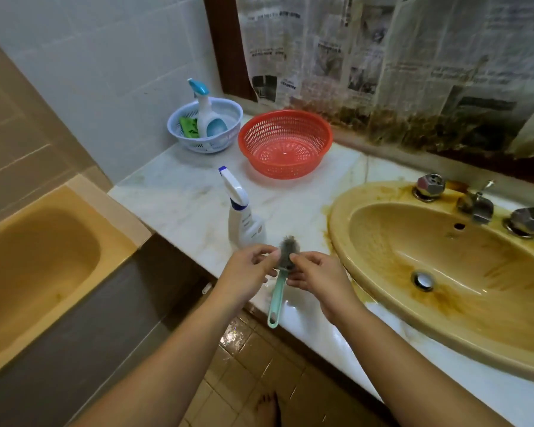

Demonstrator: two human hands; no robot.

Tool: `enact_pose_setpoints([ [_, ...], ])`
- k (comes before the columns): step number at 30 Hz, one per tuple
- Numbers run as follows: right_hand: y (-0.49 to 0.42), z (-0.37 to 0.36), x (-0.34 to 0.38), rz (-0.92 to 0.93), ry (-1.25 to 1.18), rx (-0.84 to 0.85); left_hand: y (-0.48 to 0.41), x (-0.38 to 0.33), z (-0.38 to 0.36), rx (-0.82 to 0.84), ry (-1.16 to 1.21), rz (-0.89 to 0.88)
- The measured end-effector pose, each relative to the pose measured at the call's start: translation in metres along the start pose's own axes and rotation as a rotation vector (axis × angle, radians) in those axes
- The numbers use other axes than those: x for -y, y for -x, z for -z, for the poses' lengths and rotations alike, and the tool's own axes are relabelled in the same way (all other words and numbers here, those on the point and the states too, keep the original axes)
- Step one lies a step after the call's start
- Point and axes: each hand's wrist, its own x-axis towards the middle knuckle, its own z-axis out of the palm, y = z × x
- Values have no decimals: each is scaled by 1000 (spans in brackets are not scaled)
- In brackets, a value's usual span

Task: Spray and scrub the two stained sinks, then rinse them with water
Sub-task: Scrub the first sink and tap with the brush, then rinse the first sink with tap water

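Observation:
A yellow oval sink (383,306) with brown stains is set in the marble counter on the right, its drain (423,280) in the middle. A scrub brush (277,298) with a teal handle and grey steel-wool head is held over the counter's front edge. My left hand (247,272) pinches the head from the left and my right hand (316,277) pinches it from the right. A white spray bottle (244,214) with a blue nozzle stands just behind the hands.
A tap (475,204) with two metal knobs sits behind the sink. A red basket (285,143) and a pale blue basket (179,127) holding another spray bottle (204,114) stand at the back. A yellow tub (28,266) lies left. Newspaper covers the mirror.

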Motion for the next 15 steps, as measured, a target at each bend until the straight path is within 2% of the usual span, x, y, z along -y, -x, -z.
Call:
enact_pose_setpoints([
  [4,-22,-19,-15,-68,-14,-122,-16,26,28,-27,-9,95],
  [9,-39,-26,-26,-109,-40,-196,-25,41,45,-231,-80,140],
  [15,-46,-31,-28,-108,-36,-213,-42,48,47,-176,-25,125],
])
